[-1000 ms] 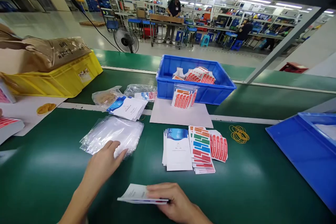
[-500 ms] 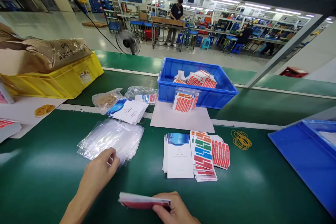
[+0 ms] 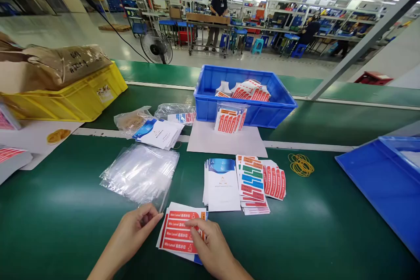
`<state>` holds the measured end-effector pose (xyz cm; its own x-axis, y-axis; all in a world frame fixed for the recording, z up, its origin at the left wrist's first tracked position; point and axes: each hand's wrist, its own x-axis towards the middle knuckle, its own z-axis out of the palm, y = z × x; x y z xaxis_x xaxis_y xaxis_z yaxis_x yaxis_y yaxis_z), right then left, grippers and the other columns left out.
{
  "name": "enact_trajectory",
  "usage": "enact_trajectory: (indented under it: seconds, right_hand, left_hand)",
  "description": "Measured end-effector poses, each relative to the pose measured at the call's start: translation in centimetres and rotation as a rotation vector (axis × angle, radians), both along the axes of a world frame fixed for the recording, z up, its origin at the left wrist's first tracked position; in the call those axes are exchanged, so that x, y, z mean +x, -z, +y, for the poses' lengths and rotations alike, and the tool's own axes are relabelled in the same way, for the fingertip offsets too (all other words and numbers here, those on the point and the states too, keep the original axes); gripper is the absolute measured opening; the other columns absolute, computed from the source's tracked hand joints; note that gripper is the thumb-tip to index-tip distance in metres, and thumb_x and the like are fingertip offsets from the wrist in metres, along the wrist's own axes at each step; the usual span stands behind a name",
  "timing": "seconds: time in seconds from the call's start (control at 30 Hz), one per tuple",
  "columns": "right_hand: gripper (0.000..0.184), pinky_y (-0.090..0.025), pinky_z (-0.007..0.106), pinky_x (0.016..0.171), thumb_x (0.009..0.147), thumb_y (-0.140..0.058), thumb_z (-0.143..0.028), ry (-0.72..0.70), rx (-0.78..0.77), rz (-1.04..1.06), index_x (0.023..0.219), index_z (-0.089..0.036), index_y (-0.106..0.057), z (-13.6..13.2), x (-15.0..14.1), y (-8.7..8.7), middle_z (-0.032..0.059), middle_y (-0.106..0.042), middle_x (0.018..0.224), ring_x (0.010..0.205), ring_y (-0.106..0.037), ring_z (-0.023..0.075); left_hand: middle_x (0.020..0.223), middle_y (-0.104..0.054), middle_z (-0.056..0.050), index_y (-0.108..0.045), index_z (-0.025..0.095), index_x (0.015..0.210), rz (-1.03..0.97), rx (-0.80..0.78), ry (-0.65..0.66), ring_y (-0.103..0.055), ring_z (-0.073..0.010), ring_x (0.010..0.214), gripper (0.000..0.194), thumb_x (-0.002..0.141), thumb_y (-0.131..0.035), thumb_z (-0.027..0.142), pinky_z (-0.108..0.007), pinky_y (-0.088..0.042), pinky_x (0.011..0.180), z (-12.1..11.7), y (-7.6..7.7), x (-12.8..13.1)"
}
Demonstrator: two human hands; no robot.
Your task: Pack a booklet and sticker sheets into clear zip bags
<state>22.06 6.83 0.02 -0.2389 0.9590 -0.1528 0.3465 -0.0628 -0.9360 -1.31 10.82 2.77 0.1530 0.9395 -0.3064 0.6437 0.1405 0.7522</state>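
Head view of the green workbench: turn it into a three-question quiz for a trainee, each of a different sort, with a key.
1. Multiple choice: which hand has fingers on the red Max Level sticker sheet?
A) left
B) right
C) neither

2. True or false: the brown package with handwriting on it sits in the yellow bin.

3. Fill in: the left hand pinches the edge of a clear plastic ____.

Key:
1. B, the right hand.
2. True.
3. Bag.
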Motion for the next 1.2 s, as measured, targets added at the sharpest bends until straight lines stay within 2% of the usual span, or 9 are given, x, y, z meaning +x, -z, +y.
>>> enact_trajectory:
  seconds: [0.17, 0.33, 0.5, 0.63, 0.73, 0.83, 1.0, 1.1, 1.2]
  right_hand:
    - [0.019, -0.049, 0.027, 0.081, 0.090, -0.054, -0.028, -0.057, 0.071, 0.036, 0.099, -0.022, -0.070, 1.2, -1.5, -1.7, 0.0026, -0.073, 0.096, 0.089, -0.068, 0.0201]
    - [0.021, -0.044, 0.021, 0.065, 0.086, -0.048, -0.014, -0.040, 0.133, -0.030, 0.075, -0.018, -0.065, 1.5, -2.2, -1.6, -0.0004, -0.070, 0.073, 0.068, -0.064, 0.0141]
    - [0.017, -0.041, 0.021, 0.064, 0.084, -0.049, -0.015, -0.035, 0.186, -0.116, 0.072, -0.018, -0.060, 1.2, -2.3, -1.1, 0.0007, -0.069, 0.072, 0.067, -0.062, 0.0141]
    - [0.018, -0.040, 0.021, 0.061, 0.084, -0.047, -0.013, -0.094, 0.225, -0.124, 0.070, -0.018, -0.057, 0.9, -2.8, -1.0, 0.0005, -0.067, 0.069, 0.064, -0.060, 0.0131]
    - [0.019, -0.039, 0.020, 0.060, 0.083, -0.047, -0.013, -0.103, 0.221, -0.128, 0.067, -0.018, -0.056, 0.6, -3.0, -0.9, -0.0001, -0.066, 0.067, 0.062, -0.059, 0.0127]
    - [0.016, -0.040, 0.020, 0.061, 0.082, -0.050, -0.014, -0.114, 0.217, -0.141, 0.069, -0.019, -0.058, 0.5, -2.8, -0.9, -0.0008, -0.067, 0.068, 0.062, -0.060, 0.0130]
    - [0.012, -0.041, 0.021, 0.065, 0.077, -0.050, -0.012, -0.093, 0.258, -0.168, 0.073, -0.020, -0.058, 1.2, -1.9, -1.6, -0.0008, -0.067, 0.070, 0.066, -0.061, 0.0140]
    - [0.016, -0.039, 0.020, 0.060, 0.077, -0.048, -0.011, -0.139, 0.287, -0.186, 0.067, -0.020, -0.054, 1.4, -1.8, -1.9, -0.0019, -0.064, 0.065, 0.061, -0.059, 0.0131]
    - [0.016, -0.040, 0.020, 0.059, 0.078, -0.049, -0.011, -0.128, 0.280, -0.185, 0.065, -0.020, -0.054, 1.4, -1.8, -2.0, -0.0022, -0.063, 0.064, 0.061, -0.059, 0.0130]
  left_hand:
    - [0.063, -0.052, 0.002, -0.046, 0.021, 0.065, -0.093, -0.014, 0.161, -0.046, -0.0141, 0.061, 0.031, 0.089, -0.046, 0.041, -0.024, -0.037, 0.056, -1.2, -0.5, 3.3]
    - [0.065, -0.052, 0.002, -0.046, 0.021, 0.066, -0.076, 0.013, 0.264, -0.047, -0.0140, 0.061, 0.031, 0.092, -0.041, 0.037, -0.024, -0.037, 0.057, -1.7, -1.5, 4.9]
    - [0.080, -0.063, -0.001, -0.056, 0.024, 0.085, 0.035, 0.126, 0.256, -0.057, -0.0156, 0.070, 0.021, 0.093, -0.039, 0.034, -0.024, -0.043, 0.062, -2.6, -1.8, 5.2]
    - [0.070, -0.062, 0.001, -0.054, 0.024, 0.072, 0.259, 0.277, 0.231, -0.057, -0.0143, 0.061, 0.024, 0.091, -0.041, 0.032, -0.023, -0.041, 0.055, -3.7, -1.3, 5.2]
    - [0.066, -0.059, 0.000, -0.051, 0.023, 0.069, 0.427, 0.473, 0.107, -0.057, -0.0148, 0.061, 0.023, 0.089, -0.043, 0.030, -0.024, -0.040, 0.055, -4.1, -1.2, 4.8]
    - [0.064, -0.057, 0.001, -0.050, 0.024, 0.068, 0.535, 0.529, 0.082, -0.058, -0.0159, 0.062, 0.021, 0.088, -0.043, 0.028, -0.025, -0.040, 0.055, -4.3, -1.6, 4.4]
    - [0.077, -0.065, -0.001, -0.055, 0.026, 0.074, 0.368, 0.385, 0.326, -0.062, -0.0171, 0.072, 0.014, 0.083, -0.047, 0.020, -0.024, -0.045, 0.061, -5.0, -2.3, 5.0]
    - [0.079, -0.065, -0.001, -0.056, 0.026, 0.078, 0.273, 0.325, 0.315, -0.063, -0.0160, 0.069, 0.016, 0.087, -0.043, 0.021, -0.023, -0.046, 0.060, -5.0, -2.6, 5.5]
    - [0.071, -0.062, 0.001, -0.053, 0.025, 0.071, 0.248, 0.378, 0.214, -0.061, -0.0144, 0.063, 0.020, 0.088, -0.043, 0.028, -0.021, -0.046, 0.058, -4.5, -3.4, 4.7]
